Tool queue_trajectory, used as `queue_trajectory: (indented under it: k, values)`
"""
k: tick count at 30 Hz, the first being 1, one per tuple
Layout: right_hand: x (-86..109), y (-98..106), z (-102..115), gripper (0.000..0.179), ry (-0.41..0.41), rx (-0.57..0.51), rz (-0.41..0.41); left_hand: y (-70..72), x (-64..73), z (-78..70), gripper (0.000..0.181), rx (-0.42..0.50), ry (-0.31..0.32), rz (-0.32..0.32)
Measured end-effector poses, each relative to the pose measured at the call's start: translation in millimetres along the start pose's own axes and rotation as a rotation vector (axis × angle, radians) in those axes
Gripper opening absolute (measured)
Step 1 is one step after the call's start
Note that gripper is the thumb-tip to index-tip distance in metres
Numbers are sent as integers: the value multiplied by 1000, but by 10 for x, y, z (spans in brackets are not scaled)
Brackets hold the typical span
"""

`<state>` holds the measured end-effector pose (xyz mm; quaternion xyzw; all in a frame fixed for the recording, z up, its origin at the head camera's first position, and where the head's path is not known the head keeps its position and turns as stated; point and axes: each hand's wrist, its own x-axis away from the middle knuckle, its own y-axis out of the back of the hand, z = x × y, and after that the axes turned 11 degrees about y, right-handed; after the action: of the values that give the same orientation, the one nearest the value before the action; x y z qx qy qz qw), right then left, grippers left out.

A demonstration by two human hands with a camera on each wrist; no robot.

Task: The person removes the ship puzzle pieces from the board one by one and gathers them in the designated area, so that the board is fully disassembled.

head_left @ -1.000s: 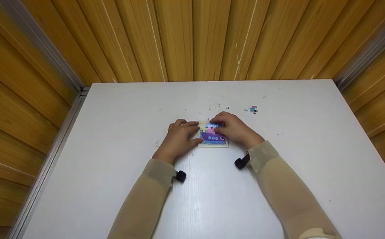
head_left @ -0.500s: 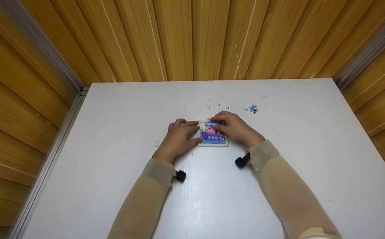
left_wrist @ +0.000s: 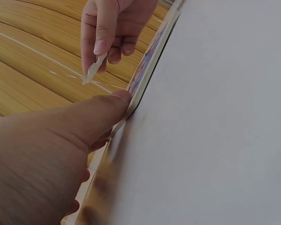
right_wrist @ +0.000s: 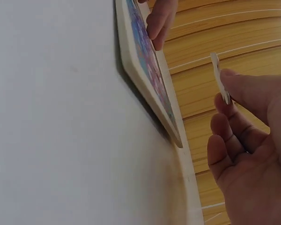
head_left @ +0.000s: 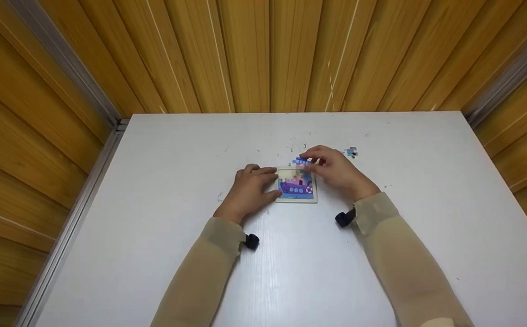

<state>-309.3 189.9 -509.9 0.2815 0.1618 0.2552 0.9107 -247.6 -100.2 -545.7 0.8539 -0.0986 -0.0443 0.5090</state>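
A small square jigsaw puzzle in a pale frame (head_left: 296, 201) lies on the white table, showing a purple boat on blue water. The upper part of its tray is bare and cream coloured. My left hand (head_left: 251, 193) rests along the puzzle's left side; in the left wrist view its thumb (left_wrist: 105, 110) presses on the frame's edge. Between thumb and index finger, my right hand (head_left: 338, 172) pinches a flat jigsaw piece (right_wrist: 219, 77), raised off the puzzle. In the head view that blue and pink piece appears over the top edge of the frame.
Another jigsaw piece (head_left: 352, 152), blue and red, lies behind the right hand. Small dark marks (head_left: 297, 145) speckle the table beyond the puzzle. Wood-patterned walls (head_left: 286, 54) rise behind the table and at both sides.
My right hand has moved up and away from the puzzle, lifting the pinched piece off its upper part and baring the tray there. The left hand has stayed at the frame's left side.
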Motion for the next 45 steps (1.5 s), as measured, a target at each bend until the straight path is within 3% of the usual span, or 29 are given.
queue_trajectory:
  k: [6,21,34,41,45]
  values:
    - [112,288,-96,35,18,72,-34,-18,-8,-32,57,-4,9,-1]
    - [443,1033,-295,37,-91,214,-62,-28,-15,-14,57,-11,18,-9]
    - [551,1373,-605,41,-170,290,-52,-35,17,22,58,4,25,2]
    - [583,1476,-756,37,-150,324,-36,-33,8,11,57,1,25,-8]
    - [580,1502,-793,39,-240,310,-1,-41,10,15,57,4,25,-10]
